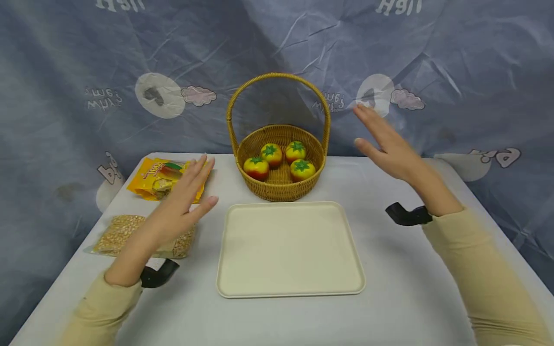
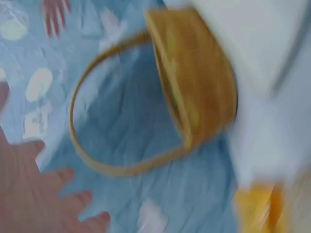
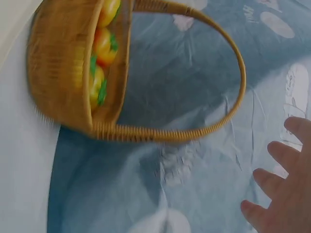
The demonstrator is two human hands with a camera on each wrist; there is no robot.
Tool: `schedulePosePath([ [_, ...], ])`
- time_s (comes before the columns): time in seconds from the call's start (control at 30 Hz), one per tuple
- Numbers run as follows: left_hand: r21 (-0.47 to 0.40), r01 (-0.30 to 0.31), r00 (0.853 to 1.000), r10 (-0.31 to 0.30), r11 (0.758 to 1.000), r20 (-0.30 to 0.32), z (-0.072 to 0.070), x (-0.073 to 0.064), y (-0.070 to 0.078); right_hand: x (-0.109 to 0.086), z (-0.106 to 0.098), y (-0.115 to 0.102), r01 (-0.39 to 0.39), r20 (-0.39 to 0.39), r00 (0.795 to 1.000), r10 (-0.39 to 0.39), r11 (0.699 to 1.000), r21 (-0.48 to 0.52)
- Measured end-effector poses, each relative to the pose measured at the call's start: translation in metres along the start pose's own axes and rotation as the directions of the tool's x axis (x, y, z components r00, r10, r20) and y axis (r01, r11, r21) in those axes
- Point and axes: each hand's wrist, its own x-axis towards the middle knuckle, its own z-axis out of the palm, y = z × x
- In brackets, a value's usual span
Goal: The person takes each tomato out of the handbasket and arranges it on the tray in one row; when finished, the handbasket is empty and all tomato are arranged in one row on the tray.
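Observation:
My left hand [image 1: 175,206] is raised over the left of the table with fingers extended, holding nothing. In the head view it overlaps a bag of pale kernels [image 1: 119,233] and a yellow snack packet [image 1: 151,179]. On the other side my right hand [image 1: 389,146] is also lifted, fingers straight and bare of anything. Between the hands, at the back, stands a wicker basket [image 1: 279,192] with a tall hoop handle. Several red-and-yellow tomato-like fruits [image 1: 302,170] with green tops lie in it. In front of the basket sits a cream rectangular tray [image 1: 290,250].
The white table [image 1: 389,288] carries all these things. A grey-blue printed cloth [image 1: 277,43] hangs right behind its far edge and along the sides. Each wrist wears a black camera mount [image 1: 407,214].

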Motion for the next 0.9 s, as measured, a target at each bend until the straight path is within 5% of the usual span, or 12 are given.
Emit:
schedulePosePath([
  [0.2,-0.223,0.082,0.996,-0.075,0.971,0.040,0.058,-0.021,0.006,0.025,0.052,-0.013,-0.032,-0.175,0.981,0.081,0.964,0.264],
  [0.43,-0.310,0.105,0.994,-0.091,0.945,0.061,0.107,-0.041,-0.008,0.054,0.098,-0.034,-0.009,-0.272,0.941,0.201,0.818,0.575],
  [0.6,-0.323,0.127,0.989,-0.096,0.938,0.110,0.120,-0.054,-0.014,0.065,0.118,-0.054,0.011,-0.258,0.936,0.240,0.713,0.701],
  [0.9,-0.247,0.121,0.965,-0.055,0.961,0.257,0.121,-0.067,-0.020,0.077,0.150,-0.055,-0.040,-0.184,0.942,0.280,0.639,0.768],
])
